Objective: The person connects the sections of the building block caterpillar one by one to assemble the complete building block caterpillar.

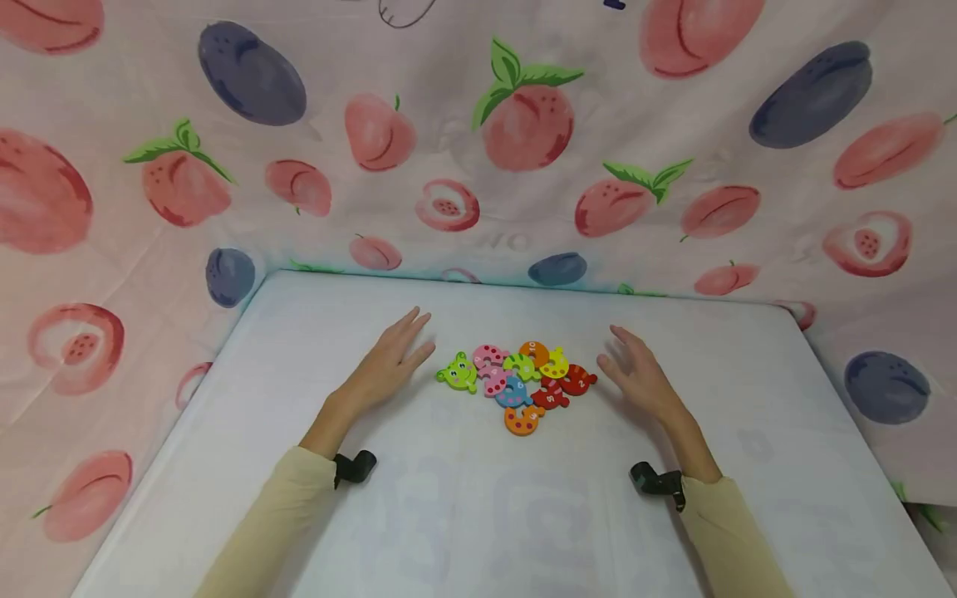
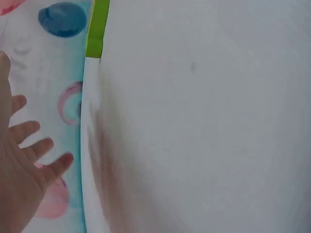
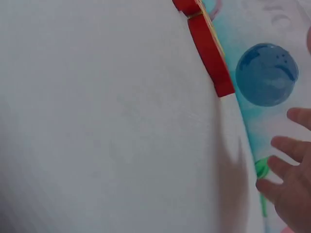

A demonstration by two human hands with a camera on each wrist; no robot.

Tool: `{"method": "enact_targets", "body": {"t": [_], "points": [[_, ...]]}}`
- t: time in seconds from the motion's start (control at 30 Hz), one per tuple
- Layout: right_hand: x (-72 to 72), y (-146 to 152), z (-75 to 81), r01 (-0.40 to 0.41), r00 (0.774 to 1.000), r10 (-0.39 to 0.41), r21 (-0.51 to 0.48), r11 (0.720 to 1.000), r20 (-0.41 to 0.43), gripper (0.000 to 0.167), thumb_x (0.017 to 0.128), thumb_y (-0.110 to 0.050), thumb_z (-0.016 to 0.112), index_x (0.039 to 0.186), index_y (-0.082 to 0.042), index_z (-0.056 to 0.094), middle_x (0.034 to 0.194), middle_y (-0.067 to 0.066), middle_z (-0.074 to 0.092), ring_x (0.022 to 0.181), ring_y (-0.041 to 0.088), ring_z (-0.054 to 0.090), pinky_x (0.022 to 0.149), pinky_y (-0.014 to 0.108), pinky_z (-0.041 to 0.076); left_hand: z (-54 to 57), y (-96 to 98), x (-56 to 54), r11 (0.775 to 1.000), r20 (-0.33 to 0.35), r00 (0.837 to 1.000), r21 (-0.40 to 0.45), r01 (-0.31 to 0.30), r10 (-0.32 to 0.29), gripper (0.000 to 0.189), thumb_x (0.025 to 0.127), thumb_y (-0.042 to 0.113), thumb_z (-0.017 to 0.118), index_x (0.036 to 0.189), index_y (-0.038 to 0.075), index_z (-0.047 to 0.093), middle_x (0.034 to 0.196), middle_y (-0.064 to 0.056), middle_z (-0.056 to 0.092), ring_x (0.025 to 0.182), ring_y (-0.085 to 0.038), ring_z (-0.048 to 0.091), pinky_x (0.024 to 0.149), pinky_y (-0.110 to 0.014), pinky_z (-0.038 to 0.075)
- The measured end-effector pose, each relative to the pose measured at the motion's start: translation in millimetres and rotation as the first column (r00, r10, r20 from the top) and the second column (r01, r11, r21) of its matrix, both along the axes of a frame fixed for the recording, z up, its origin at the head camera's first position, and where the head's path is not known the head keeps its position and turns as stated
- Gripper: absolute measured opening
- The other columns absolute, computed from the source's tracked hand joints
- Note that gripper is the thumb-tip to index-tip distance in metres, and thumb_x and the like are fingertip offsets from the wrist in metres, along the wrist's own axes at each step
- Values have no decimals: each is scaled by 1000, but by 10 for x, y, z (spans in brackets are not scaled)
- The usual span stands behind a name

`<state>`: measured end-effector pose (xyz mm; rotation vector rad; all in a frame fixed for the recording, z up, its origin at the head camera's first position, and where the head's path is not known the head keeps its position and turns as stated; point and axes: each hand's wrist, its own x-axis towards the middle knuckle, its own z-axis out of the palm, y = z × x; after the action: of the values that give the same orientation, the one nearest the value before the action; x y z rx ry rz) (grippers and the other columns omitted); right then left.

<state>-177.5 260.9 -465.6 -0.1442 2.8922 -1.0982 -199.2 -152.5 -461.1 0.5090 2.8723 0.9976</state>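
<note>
A cluster of colourful puzzle pieces lies on the white table, with a green animal-head piece [image 1: 458, 374] at its left end. Curved pieces with dots, stripes and numbers fill the rest, among them a blue piece [image 1: 512, 392], an orange piece [image 1: 522, 420] and a red piece [image 1: 578, 380]. To the left of the cluster, my left hand [image 1: 386, 363] is held with fingers extended, holding nothing. On the other side, my right hand [image 1: 638, 373] is near the red pieces, its fingers loosely spread around nothing. Each wrist view catches the edge of one end piece, green [image 2: 96, 29] and red [image 3: 210, 51].
The white table [image 1: 478, 515] meets a fruit-printed cloth [image 1: 449, 124] along its back edge, and the cloth also hangs at both sides. Small black cameras on each wrist, left [image 1: 355, 467] and right [image 1: 655, 479], sit close over the table.
</note>
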Motion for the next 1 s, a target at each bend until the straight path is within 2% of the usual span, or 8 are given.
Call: {"method": "enact_targets", "body": {"t": [0.07,0.2,0.33,0.4,0.47,0.6,0.8,1.0], "points": [[-6,-7,-31,-9,1000,12,-128,992,17,64,100,-31,51,152,-4,25,158,24,24,145,45,23,114,65,23,-7,-3,-14,996,10,1000,82,18,-19,63,100,51,42,154,22,28,163,-3,20,151,-27,19,120,-55,21],[-8,-15,-93,-2,999,18,-307,952,50,58,103,-29,44,152,-5,25,157,21,29,145,41,27,116,60,24,-52,35,-19,976,52,998,217,34,-47,61,100,46,46,153,19,31,161,-4,25,147,-29,29,117,-52,30],[-1,-50,-120,1,997,30,-410,912,68,58,104,-34,39,153,-7,24,156,18,32,146,37,29,117,57,24,-83,91,-7,965,90,994,258,39,-65,63,98,50,47,152,22,31,161,1,24,142,-31,38,113,-51,36],[8,-67,-116,-10,997,43,-424,906,68,58,104,-33,39,153,-7,23,156,18,33,145,37,30,117,57,25,-82,116,-1,962,95,993,271,43,-71,63,98,51,47,152,22,31,162,1,23,140,-31,39,112,-52,38],[21,-82,-110,-22,996,53,-410,912,64,57,104,-31,41,153,-7,24,156,18,33,145,37,31,116,57,26,-73,139,7,955,99,992,292,45,-77,61,99,49,46,152,22,31,161,0,23,139,-32,41,110,-53,40],[54,-111,-117,-37,995,68,-365,930,73,55,102,-27,47,151,-9,30,155,16,36,143,37,32,116,59,27,-46,194,23,924,118,989,380,41,-93,58,101,45,45,152,20,32,160,-3,27,142,-30,37,110,-52,40],[79,-168,-204,-20,993,64,-388,921,100,57,98,-32,55,148,-11,37,153,11,40,145,31,31,117,53,29,-81,295,69,886,146,987,463,-4,-72,56,101,41,47,151,20,33,158,-1,29,144,-26,34,114,-52,36],[111,-175,-232,-6,994,49,-409,912,94,54,98,-33,56,145,-11,42,151,12,43,145,30,32,118,53,27,-159,373,109,878,197,977,477,-22,-83,57,101,40,48,151,19,32,159,-1,28,144,-27,34,112,-50,39]]}}
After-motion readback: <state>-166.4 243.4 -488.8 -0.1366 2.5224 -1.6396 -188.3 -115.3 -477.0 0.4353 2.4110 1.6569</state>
